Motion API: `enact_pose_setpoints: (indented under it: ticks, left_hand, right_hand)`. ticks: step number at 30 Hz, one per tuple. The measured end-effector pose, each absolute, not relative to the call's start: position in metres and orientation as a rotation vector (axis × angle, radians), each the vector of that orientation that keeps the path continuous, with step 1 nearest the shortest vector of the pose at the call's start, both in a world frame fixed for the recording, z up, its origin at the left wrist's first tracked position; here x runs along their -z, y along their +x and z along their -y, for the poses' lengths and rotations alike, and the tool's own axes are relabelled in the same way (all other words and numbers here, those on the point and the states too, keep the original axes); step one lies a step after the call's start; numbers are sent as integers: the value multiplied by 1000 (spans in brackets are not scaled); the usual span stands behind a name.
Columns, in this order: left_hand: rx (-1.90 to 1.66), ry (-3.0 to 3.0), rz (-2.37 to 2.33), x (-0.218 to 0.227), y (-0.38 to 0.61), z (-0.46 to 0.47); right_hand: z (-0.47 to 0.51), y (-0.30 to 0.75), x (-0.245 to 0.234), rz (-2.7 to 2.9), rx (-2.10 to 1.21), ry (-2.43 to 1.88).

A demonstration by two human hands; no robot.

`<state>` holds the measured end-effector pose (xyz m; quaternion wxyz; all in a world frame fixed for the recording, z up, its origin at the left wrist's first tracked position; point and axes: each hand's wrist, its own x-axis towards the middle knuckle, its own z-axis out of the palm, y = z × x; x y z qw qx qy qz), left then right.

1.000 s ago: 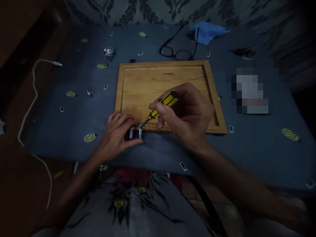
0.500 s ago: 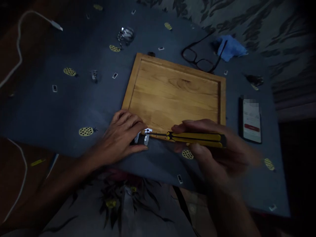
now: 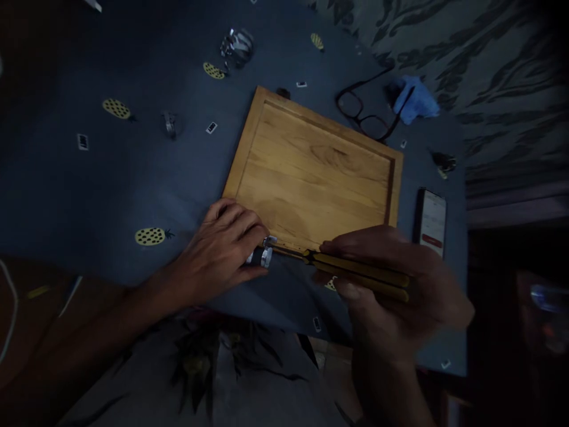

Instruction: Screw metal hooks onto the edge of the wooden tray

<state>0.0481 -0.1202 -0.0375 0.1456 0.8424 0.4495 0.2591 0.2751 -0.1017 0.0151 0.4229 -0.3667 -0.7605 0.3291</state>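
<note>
My left hand (image 3: 231, 243) is closed around a small shiny metal fitting (image 3: 267, 256) with a dark middle, pressing it at the near edge of a wooden board (image 3: 311, 178) with a raised rim. The fitting is partly hidden by my fingers, and its exact kind I cannot make out. In my right hand (image 3: 391, 284) lies a yellow and black screwdriver (image 3: 360, 270), held nearly level. Its thin shaft points left, with the tip at the fitting.
Loose metal parts (image 3: 237, 47) and another small metal piece (image 3: 169, 124) lie on the dark tablecloth (image 3: 178, 178). Behind the board are glasses (image 3: 362, 112) and a blue cloth (image 3: 415, 101). A phone (image 3: 432, 222) lies at the right.
The view has shifted and turned slightly. The screwdriver's handle end now sits lower, and the fitting appears tilted differently in my left fingers. Both hands keep their holds.
</note>
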Motion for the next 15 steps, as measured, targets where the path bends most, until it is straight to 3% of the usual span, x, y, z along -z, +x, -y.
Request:
enact_pose_setpoints:
  ticks: [6,15]
  left_hand:
    - [-758,2420,-1284,39,47,120]
    - [-760,2423,-1268,36,48,121]
  right_hand:
    - [104,273,-35,2004,-873,-884]
    - [110,266,-21,1854,-872,-918]
